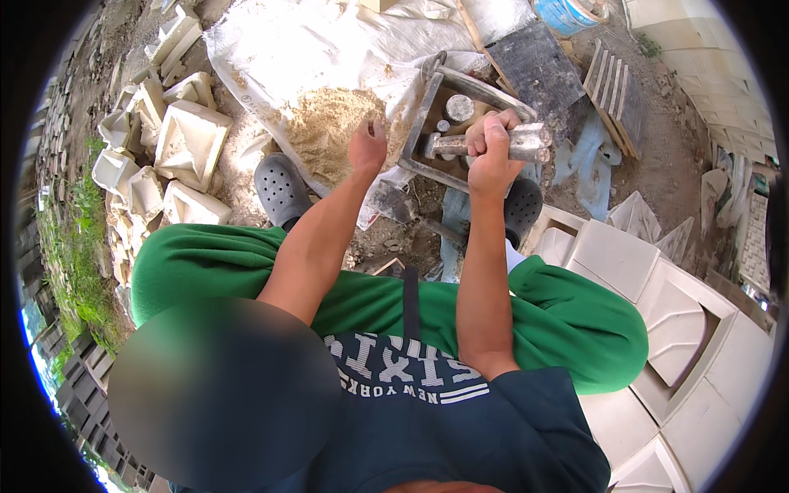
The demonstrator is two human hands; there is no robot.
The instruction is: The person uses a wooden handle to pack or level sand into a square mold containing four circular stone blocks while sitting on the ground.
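Note:
My right hand [493,156] is closed around a grey, dusty metal tool [530,144] with thick round bars, held above a dark rectangular mould box [421,115]. The tool's narrower end reaches left over the box. Inside the box a round pale disc [460,108] and a smaller one [443,126] show among brownish material. My left hand [367,148] hovers by the box's left side, at the edge of a heap of tan sand [325,119]. Its fingers are curled in, and whatever they may hold is hidden.
Pale cast blocks [193,144] are piled at the left, with larger ones [612,255] at the right. White sheeting [271,41] lies under the sand. A dark board [538,70], a slatted wooden piece [612,90] and a blue bucket [567,15] stand at the far right.

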